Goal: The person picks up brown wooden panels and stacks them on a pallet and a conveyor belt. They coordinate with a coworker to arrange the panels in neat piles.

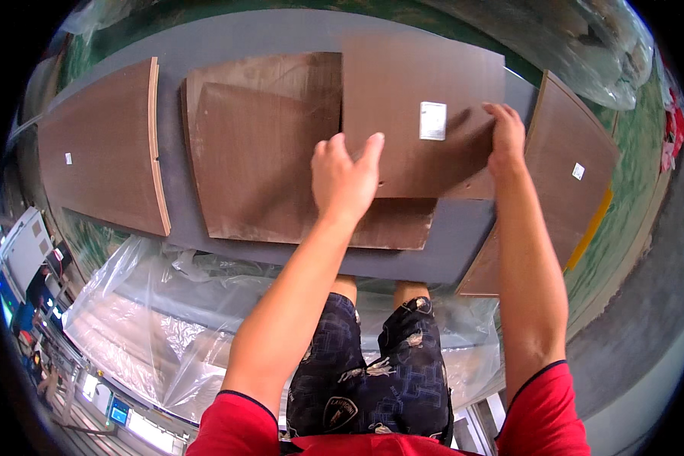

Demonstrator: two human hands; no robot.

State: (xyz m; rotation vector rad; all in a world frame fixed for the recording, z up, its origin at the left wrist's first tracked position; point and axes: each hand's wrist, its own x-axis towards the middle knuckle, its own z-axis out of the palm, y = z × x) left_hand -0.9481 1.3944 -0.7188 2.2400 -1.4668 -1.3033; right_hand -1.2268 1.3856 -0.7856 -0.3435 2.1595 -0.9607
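Landmark for all places: the brown labelled panel (391, 83), white label (433, 121) uppermost. It sits over the right part of a brown stack (266, 152), which runs out from beneath it leftward and toward the person; grey worktop (463, 228) shows below its right near corner.

Key relation: labelled panel spans the space between the two hands. Its outline is close to square, no clear long axis.

Left hand (346, 178): across its left edge, toward the near corner; thumb parted from loosely curled fingers, nothing clasped that I can see. From this hand the panel lies rightward and away from the person.

Right hand (507, 140): at its right edge, farther from the person than the left; panel lies leftward. Fingers half bent over the edge, thumb side unclear; cannot tell whether it grips.

Neither hand clearly nearer. Left board (102, 144): well left of it. Right board (566, 152): just beyond its right edge.
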